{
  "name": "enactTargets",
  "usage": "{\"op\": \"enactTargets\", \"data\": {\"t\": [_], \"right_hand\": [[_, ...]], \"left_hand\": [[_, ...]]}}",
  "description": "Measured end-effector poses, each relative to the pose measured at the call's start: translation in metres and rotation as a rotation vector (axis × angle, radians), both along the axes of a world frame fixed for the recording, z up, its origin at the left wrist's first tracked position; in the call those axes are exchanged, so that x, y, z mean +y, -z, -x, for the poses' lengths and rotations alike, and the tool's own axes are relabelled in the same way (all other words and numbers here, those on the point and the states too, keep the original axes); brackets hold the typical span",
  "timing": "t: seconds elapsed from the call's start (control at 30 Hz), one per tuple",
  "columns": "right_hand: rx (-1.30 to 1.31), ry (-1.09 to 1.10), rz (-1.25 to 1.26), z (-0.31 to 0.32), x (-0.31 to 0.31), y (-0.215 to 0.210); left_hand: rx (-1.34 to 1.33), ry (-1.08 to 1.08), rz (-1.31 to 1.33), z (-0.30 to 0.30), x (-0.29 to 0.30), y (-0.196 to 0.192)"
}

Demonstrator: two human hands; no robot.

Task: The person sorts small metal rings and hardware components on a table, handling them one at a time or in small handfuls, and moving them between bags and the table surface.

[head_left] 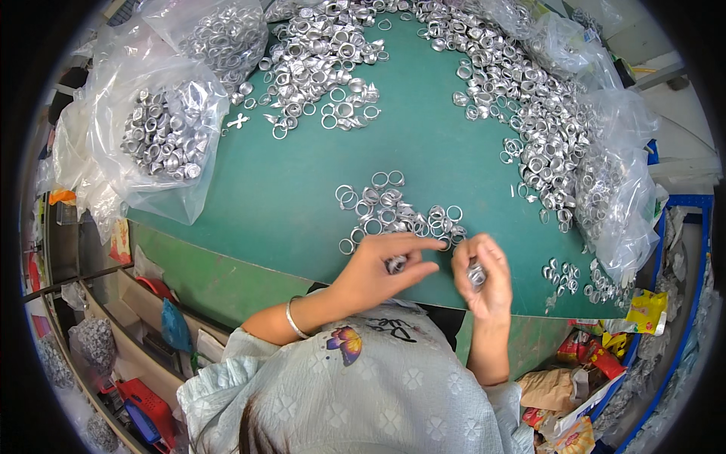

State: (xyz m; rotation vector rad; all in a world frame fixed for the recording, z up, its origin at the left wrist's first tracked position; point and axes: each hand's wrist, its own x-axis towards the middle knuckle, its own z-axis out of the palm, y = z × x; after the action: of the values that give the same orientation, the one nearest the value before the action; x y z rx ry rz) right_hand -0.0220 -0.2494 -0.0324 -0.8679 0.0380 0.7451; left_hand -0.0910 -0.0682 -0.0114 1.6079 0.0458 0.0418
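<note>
A loose pile of silver-coloured metal rings (389,212) lies on the green tabletop (423,144) just beyond my hands. My left hand (382,268) has its lower fingers curled round a few rings (395,264), while its thumb and index finger are spread apart and reach toward the right. Close beside it, at the near edge of the pile, my right hand (485,276) is closed with a ring or rings (476,275) showing in its palm. The index fingertip of the left hand is at the pile's near right edge; whether it touches a ring I cannot tell.
Large heaps of rings (325,57) spread along the far side, with another heap (548,144) at the right. A clear plastic bag of rings (170,136) stands at the left. Small ring groups (561,277) lie near the right front edge. Shelves (113,310) flank the left.
</note>
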Motion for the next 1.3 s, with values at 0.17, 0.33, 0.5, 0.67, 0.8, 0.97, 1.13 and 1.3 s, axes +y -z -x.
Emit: {"op": "enactTargets", "data": {"t": [0.17,0.33,0.5,0.67,0.8,0.97,1.13,1.3], "right_hand": [[-0.876,0.025,0.942,-0.035,0.000,-0.005],[-1.209,-0.117,1.191,-0.046,0.006,0.003],[-0.843,-0.059,0.770,-0.031,0.003,-0.004],[-0.425,-0.100,0.427,0.001,0.008,-0.008],[-0.406,-0.097,0.336,0.011,0.014,-0.011],[-0.335,-0.112,0.295,0.015,0.016,-0.007],[-0.294,-0.085,0.266,0.018,0.018,-0.006],[-0.317,-0.031,0.248,0.011,0.012,-0.007]], "left_hand": [[0.065,-0.032,0.065,-0.001,0.007,0.007],[0.054,-0.018,0.071,0.000,0.005,0.012],[0.084,-0.036,0.075,-0.002,0.005,0.010],[0.122,0.001,0.130,-0.002,0.001,0.010],[0.056,0.033,0.052,-0.002,0.001,0.008],[-0.069,0.035,-0.041,0.000,0.000,0.011],[-0.084,0.042,-0.081,-0.001,0.000,0.013],[-0.019,0.045,0.012,0.000,0.001,0.010]]}}
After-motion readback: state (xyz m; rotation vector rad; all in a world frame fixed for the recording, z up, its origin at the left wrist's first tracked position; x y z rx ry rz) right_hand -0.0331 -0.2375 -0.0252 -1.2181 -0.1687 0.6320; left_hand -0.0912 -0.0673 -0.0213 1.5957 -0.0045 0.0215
